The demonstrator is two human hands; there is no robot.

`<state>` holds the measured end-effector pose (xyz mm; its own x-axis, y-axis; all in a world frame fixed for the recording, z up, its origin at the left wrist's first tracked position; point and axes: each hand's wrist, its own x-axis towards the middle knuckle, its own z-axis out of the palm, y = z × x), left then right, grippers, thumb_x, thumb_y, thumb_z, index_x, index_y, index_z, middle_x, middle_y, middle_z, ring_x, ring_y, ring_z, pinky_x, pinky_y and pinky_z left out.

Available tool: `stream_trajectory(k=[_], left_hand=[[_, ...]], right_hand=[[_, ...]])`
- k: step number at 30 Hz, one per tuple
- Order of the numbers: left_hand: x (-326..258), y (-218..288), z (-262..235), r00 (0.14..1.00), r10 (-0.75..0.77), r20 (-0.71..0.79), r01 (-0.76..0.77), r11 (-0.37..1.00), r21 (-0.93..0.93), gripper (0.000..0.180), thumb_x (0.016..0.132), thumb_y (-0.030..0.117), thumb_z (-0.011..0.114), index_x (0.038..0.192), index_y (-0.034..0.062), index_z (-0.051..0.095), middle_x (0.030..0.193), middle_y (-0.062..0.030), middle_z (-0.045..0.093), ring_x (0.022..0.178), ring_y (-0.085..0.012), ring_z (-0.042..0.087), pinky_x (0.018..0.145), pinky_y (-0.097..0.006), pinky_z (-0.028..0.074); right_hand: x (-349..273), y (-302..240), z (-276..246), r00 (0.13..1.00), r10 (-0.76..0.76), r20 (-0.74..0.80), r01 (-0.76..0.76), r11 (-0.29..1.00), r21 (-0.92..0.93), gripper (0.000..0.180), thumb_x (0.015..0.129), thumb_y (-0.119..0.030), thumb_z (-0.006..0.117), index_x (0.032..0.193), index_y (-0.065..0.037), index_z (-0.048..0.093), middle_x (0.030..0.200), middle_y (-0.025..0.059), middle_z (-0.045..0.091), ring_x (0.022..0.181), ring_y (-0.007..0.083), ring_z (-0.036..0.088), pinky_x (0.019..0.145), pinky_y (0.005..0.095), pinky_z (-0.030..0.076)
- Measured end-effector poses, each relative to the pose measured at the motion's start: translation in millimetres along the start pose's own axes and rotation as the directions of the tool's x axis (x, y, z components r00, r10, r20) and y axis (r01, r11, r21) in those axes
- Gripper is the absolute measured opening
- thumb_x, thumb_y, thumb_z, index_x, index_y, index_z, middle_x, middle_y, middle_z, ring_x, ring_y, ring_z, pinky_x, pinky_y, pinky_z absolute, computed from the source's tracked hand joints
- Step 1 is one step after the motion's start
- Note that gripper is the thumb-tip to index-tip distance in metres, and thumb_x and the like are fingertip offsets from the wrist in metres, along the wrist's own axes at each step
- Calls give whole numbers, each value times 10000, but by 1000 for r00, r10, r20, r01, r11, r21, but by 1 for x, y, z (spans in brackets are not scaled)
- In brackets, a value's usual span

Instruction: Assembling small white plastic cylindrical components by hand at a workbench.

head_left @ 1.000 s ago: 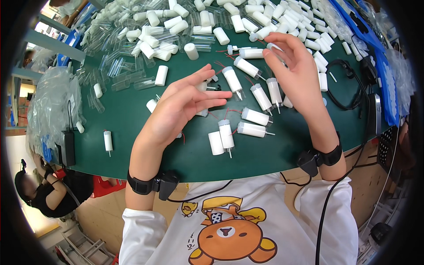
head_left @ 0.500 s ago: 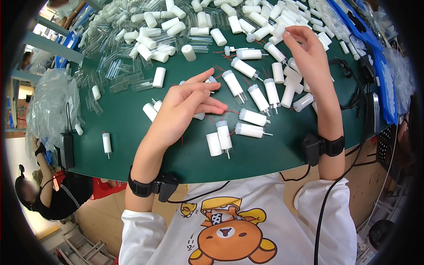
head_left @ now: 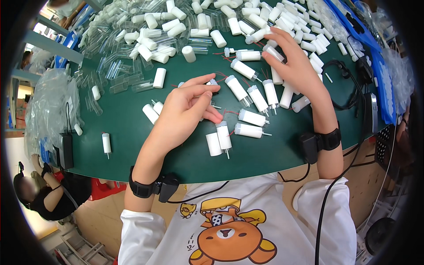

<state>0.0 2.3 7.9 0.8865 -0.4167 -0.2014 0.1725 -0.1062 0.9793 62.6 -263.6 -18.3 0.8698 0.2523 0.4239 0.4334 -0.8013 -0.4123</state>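
Observation:
My left hand [head_left: 185,106] hovers low over the table, its fingers apart and stretched to the right. Beside its fingertips, a small motor's grey cap [head_left: 213,82] shows, the rest hidden by the hand. Just under its lower fingers stands a white-sleeved motor [head_left: 224,136] with red wires, against a plain white sleeve [head_left: 213,144]. My right hand [head_left: 297,64] reaches farther out, thumb and fingers spread around a white-sleeved motor [head_left: 274,52]; I see no firm grip. Between the hands lie several more such motors [head_left: 237,88], some with clear tube ends.
A heap of white sleeves [head_left: 282,20] and clear tubes [head_left: 126,66] covers the far side of the green table [head_left: 176,163]. Black cables [head_left: 342,66] lie at the right beside a blue tray edge [head_left: 384,75]. Plastic bags [head_left: 55,106] and another person [head_left: 48,190] are at the left.
My right hand has moved left and slightly down toward the motors. My left hand has shifted slightly. The motor between the hands has moved a little down and right.

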Motion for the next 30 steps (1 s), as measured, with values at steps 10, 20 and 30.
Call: stream_trajectory(k=[10, 20, 30], left_hand=[[0, 4, -3, 985, 166, -49, -169, 982, -78, 291, 920, 43, 422, 1154, -73, 549, 1379, -200, 348, 841, -187, 646, 710, -256, 536], [-3, 13, -7, 955, 262, -137, -280, 950, -139, 326, 835, 62, 509, 1139, -1, 608, 1349, -158, 438, 849, -119, 592, 674, -214, 451], [-2, 11, -9, 937, 339, -90, -350, 888, -298, 412, 809, 158, 527, 1172, -30, 574, 1373, -177, 406, 1231, -211, 412, 972, -311, 321]], right_hand=[[1, -14, -9, 994, 102, 32, -104, 993, 50, 401, 835, -240, 585, 1153, -6, 515, 1092, 153, 460, 863, 301, 541, 791, 350, 450], [-1, -13, -7, 988, 154, -16, -154, 988, 7, 352, 828, -228, 604, 1093, -3, 548, 1087, 177, 468, 981, 308, 509, 812, 367, 454], [-5, -5, -6, 986, 109, 123, -91, 985, -148, 311, 813, -220, 606, 1044, -17, 562, 1103, 151, 536, 1007, 315, 488, 880, 381, 415]])
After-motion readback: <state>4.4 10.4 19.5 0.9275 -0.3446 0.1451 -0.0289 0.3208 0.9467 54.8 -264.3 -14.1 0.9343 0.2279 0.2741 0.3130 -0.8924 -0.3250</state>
